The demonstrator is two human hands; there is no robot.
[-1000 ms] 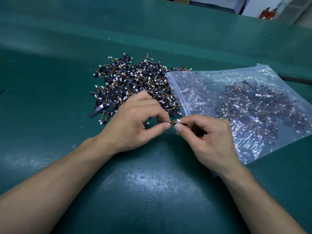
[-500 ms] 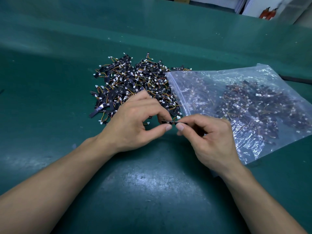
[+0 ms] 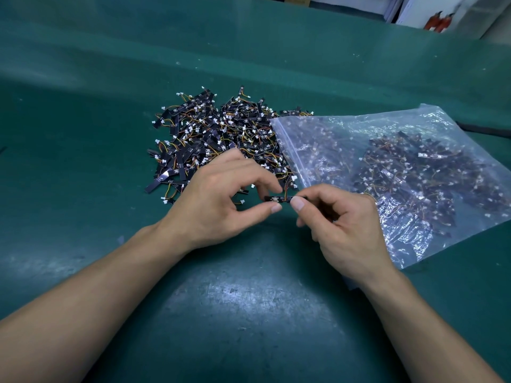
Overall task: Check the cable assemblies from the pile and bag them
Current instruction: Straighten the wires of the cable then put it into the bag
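Note:
A pile of cable assemblies (image 3: 221,139), black strips with orange-yellow wires and white plugs, lies on the green mat beyond my hands. One cable assembly (image 3: 282,199) is held level between my hands, just in front of the pile. My left hand (image 3: 221,205) has its forefinger and thumb curled round the strip's left end, the thumb just under it. With thumb and forefinger, my right hand (image 3: 345,230) pinches the strip's right end. A clear zip bag (image 3: 318,139) with many assemblies inside lies to the right, its mouth against the pile.
The green mat (image 3: 249,313) covers the whole bench and rises in a fold at the back. Beyond the bench's far right edge stand white boxes and red bottles (image 3: 439,20). A dark cable (image 3: 486,131) lies behind the bag.
The held strip has risen slightly and turned its flat face toward me. My left thumb has dropped a little below it. Pile and bag have not moved.

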